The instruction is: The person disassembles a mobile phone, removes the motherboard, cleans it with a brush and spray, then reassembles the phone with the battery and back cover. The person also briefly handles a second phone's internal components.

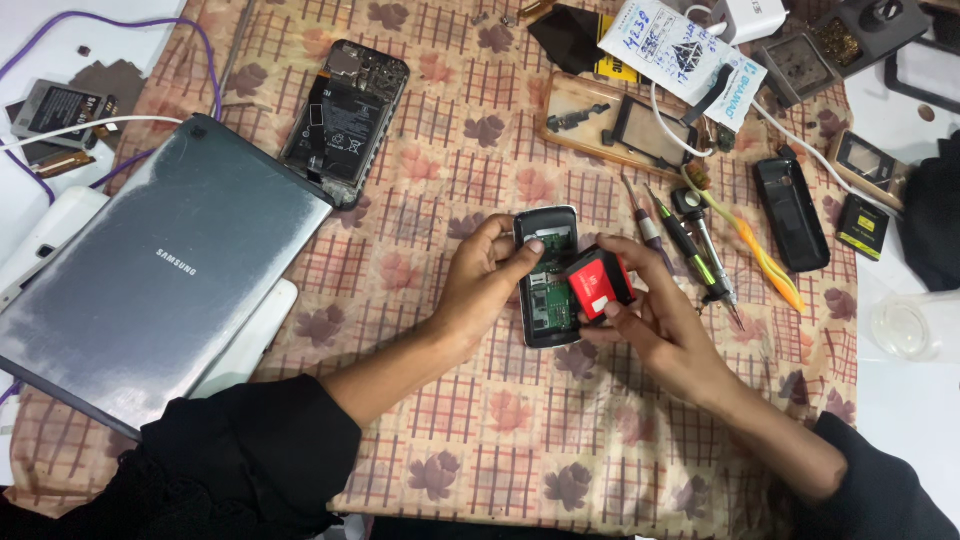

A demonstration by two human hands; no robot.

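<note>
Two hands busy: left hand grips small black open-backed phone, right hand pinches red batt. over it.

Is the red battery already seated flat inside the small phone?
No, the right hand holds the red battery tilted above the open small phone, which the left hand grips.

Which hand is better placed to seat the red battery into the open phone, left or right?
Right, most likely. The right hand already pinches the red battery, tilted at the open bay of the small phone. The left hand wraps the phone's left edge, steadying it, so it isn't free.
</note>
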